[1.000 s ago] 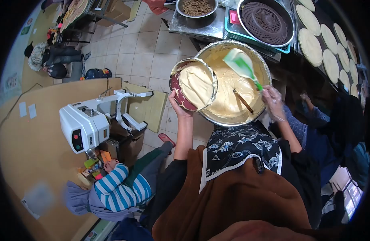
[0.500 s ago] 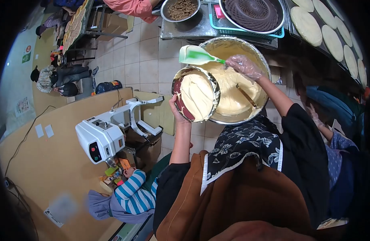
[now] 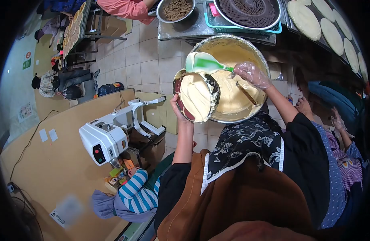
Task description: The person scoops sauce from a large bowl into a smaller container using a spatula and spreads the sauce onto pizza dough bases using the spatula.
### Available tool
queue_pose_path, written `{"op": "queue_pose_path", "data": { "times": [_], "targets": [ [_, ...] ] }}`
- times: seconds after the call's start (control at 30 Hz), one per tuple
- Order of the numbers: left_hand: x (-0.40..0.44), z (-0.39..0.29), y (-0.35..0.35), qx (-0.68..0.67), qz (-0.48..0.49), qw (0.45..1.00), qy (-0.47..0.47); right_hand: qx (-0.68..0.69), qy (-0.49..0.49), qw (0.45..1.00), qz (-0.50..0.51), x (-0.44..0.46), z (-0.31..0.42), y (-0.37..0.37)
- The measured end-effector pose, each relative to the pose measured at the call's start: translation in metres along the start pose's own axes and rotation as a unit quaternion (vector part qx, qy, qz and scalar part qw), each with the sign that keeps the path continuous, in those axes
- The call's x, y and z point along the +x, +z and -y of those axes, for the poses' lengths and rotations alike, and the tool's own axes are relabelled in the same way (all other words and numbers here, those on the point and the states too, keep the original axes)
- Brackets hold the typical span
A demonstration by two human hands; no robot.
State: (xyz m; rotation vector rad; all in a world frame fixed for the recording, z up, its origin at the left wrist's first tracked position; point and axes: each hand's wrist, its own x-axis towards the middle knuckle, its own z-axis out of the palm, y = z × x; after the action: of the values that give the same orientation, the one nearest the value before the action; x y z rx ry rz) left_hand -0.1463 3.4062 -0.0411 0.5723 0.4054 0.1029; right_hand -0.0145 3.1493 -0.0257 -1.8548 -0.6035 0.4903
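Observation:
My left hand [image 3: 180, 109] is wrapped around the side of a small bowl [image 3: 177, 88] with a dark red inside, heaped with pale yellow cream [image 3: 194, 98]. Gripped in my right hand [image 3: 252, 75], which wears a clear plastic glove, is a green spatula [image 3: 209, 64]. Its blade is smeared with cream and hangs over the far rim of the small bowl; whether it touches is unclear. Beneath both hands stands a large metal bowl [image 3: 264, 56] of the same cream. A brown stick-like handle [image 3: 246, 93] lies inside it, near its right side.
Beyond the large bowl, a metal table [image 3: 175, 33] holds a bowl of brown crumbly filling [image 3: 175, 9] and a teal basket [image 3: 241, 29]. Flat dough rounds [image 3: 304, 20] lie at upper right. A white mixer [image 3: 106, 140] stands left. Co-workers are close on both sides.
The spatula has shifted right and downward, from beside the small bowl's far edge to over its rim. More of a co-worker shows at right. My left hand keeps its hold.

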Motion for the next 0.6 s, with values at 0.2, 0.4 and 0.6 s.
{"op": "queue_pose_path", "data": {
  "times": [0.2,0.4,0.6],
  "targets": [
    [0.004,0.006,0.004,-0.011,-0.012,1.000,0.014,-0.029,-0.045,0.996,-0.072,-0.019,-0.013,0.008],
    [0.007,0.017,0.007,-0.001,-0.044,0.997,0.067,-0.060,-0.106,0.976,-0.181,-0.037,-0.028,0.025],
    [0.012,0.029,0.008,-0.035,-0.058,0.995,0.071,-0.128,-0.142,0.968,-0.164,-0.060,-0.031,0.032]
  ]
}}
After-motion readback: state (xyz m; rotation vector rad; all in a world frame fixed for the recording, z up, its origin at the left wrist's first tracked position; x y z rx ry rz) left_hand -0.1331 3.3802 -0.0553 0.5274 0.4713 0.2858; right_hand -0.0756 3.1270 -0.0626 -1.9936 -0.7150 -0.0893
